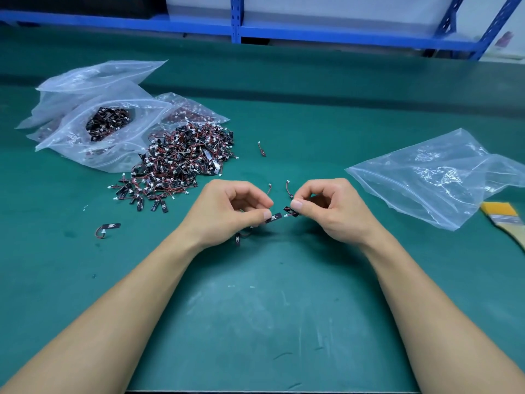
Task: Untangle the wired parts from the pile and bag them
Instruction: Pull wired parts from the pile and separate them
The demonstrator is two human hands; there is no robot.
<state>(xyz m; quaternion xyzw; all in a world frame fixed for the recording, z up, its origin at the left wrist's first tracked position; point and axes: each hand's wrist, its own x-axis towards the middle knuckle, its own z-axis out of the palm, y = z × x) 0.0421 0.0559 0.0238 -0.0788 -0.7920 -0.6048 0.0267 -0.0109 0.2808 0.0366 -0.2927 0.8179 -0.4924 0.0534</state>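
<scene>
A tangled pile of small black wired parts (181,163) with red wires and white plugs lies on the green mat at the left. My left hand (233,209) pinches one black part (273,218) between thumb and fingers; more parts dangle beneath that hand. My right hand (326,209) pinches another black part (290,211), and its wire rises to a white plug. The two parts sit close together between my hands. An empty clear zip bag (437,177) lies to the right of my right hand.
Several clear bags (99,109), one holding parts, lie behind the pile. Single loose parts rest at the left (109,228) and in the middle (261,149). A paintbrush (504,220) lies at the right edge. A blue shelf frame (235,21) stands behind the table.
</scene>
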